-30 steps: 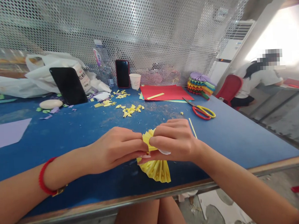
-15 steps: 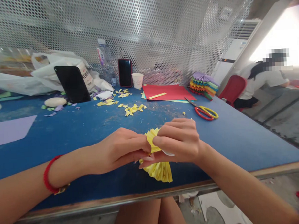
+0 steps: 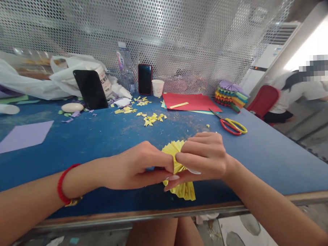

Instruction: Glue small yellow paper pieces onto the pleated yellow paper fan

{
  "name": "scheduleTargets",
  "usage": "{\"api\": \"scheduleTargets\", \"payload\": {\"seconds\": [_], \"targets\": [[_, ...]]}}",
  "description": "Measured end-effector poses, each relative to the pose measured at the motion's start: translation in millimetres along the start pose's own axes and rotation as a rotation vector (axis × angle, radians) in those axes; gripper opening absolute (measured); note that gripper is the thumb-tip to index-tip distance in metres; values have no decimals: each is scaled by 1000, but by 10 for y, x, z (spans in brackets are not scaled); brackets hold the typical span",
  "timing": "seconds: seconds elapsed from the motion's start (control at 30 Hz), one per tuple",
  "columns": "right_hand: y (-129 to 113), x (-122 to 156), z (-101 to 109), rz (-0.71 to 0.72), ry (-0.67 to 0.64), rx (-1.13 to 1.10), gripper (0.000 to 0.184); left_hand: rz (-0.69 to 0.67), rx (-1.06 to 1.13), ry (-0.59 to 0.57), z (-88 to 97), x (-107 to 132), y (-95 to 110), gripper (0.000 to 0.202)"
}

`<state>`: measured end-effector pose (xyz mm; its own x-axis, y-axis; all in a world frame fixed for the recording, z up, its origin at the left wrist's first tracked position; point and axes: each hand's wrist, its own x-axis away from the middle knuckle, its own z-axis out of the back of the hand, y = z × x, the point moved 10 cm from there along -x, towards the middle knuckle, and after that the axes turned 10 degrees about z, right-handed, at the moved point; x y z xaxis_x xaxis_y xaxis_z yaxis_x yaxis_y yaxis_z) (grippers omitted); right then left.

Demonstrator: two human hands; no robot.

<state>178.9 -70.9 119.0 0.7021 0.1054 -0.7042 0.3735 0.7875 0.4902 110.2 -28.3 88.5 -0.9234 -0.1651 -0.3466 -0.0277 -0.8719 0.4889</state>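
A yellow pleated paper fan [image 3: 185, 191] is spread between both hands, just above the blue tabletop near its front edge. My left hand [image 3: 145, 165], with a red cord bracelet [image 3: 63, 185] on its wrist, pinches the fan's left side near its centre between thumb and forefinger. My right hand [image 3: 205, 155] is curled over the fan from the right, its thumb stretched toward the left thumb. A small white piece [image 3: 193, 171] shows under the right fingers; its kind is unclear. The fingers hide the middle of the fan.
Yellow paper scraps [image 3: 153, 118], scissors [image 3: 230, 125], red paper [image 3: 191, 102] and a stack of coloured pleated papers [image 3: 230, 94] lie beyond my hands. A paper cup [image 3: 158, 88], phone [image 3: 145, 79], bottle [image 3: 126, 66] and dark upright panel [image 3: 91, 89] stand along the mesh. A person [image 3: 306, 86] sits at right.
The view has swung a little to the left, so everything sits farther right in the picture. Both hands stay on the yellow fan, with slight finger movement and more of its upper part showing.
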Motion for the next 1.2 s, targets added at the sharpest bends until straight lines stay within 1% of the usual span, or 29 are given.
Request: {"api": "scheduleTargets", "payload": {"seconds": [0.07,0.1,0.13,0.23,0.3,0.4,0.47,0.5,0.6,0.67,0.73,0.83,1.0,1.1,1.2], "targets": [[32,14,11,-17,0,-38,48,37,-20,7,50,-3,-51,13],[58,27,15,-32,-4,-60,50,80,-21,31,109,-8,-127,15],[89,45,17,-51,-11,-78,51,136,-15,71,194,-11,-238,18],[172,108,32,-93,-21,-100,51,358,51,247,527,36,-717,25],[208,142,40,-108,-20,-104,52,425,5,361,728,97,-959,25],[222,165,16,-109,-31,-116,56,470,-39,453,885,177,-1190,26],[223,167,-5,-108,-42,-116,55,489,-64,456,892,204,-1279,28],[224,165,-11,-109,-43,-117,55,505,-65,433,866,208,-1325,30],[226,162,-16,-115,-40,-114,52,571,-23,319,741,213,-1471,36],[226,160,-17,-120,-40,-103,47,590,-12,261,686,215,-1535,37],[227,160,-22,-124,-44,-90,44,573,-32,236,672,209,-1551,37],[219,158,-46,-121,-64,-91,49,554,-61,216,662,199,-1553,38],[215,159,-79,-115,-97,-114,50,554,-24,143,565,173,-1544,43],[221,163,-85,-118,-107,-117,49,537,-9,132,534,156,-1516,43],[222,157,-92,-116,-117,-106,48,538,-10,136,528,152,-1503,48]]}}
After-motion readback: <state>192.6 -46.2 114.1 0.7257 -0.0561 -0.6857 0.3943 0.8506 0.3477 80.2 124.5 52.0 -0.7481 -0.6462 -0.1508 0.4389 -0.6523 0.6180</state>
